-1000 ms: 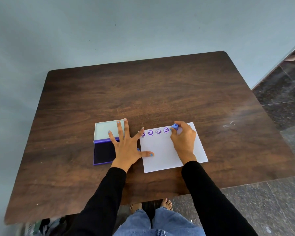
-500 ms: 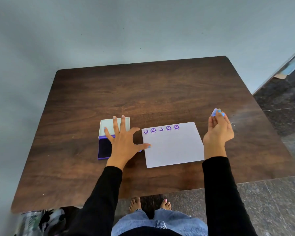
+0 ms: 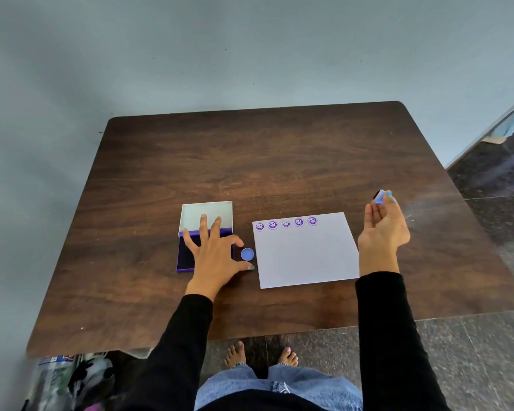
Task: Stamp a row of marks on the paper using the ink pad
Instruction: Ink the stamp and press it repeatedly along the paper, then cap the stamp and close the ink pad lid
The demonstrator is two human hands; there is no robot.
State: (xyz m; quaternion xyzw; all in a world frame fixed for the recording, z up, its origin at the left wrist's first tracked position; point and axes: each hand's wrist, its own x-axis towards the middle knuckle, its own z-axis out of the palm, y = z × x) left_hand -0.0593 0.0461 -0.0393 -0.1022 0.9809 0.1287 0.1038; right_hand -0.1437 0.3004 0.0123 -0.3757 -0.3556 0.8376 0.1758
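Note:
A white sheet of paper [image 3: 306, 256] lies on the dark wooden table [image 3: 279, 161], with a row of several purple smiley marks [image 3: 285, 223] along its far edge. Left of it sits an open purple ink pad [image 3: 186, 253] with its pale lid [image 3: 207, 213] flipped back. My left hand [image 3: 217, 256] rests spread over the pad, fingers apart. A small round blue cap [image 3: 247, 254] lies between pad and paper, beside my thumb. My right hand [image 3: 383, 229] is raised right of the paper, pinching a small blue stamp [image 3: 380, 196] at its fingertips.
The table's near edge runs just in front of my legs and bare feet [image 3: 261, 354]. A grey wall stands behind the table. Dark stone floor [image 3: 493, 179] lies to the right. Bags [image 3: 72, 378] sit under the table's near left corner.
My right hand lifted the stamp off the paper after the last mark and moved right, clear of the sheet. My left hand slid off the paper's edge onto the pad, uncovering the blue cap.

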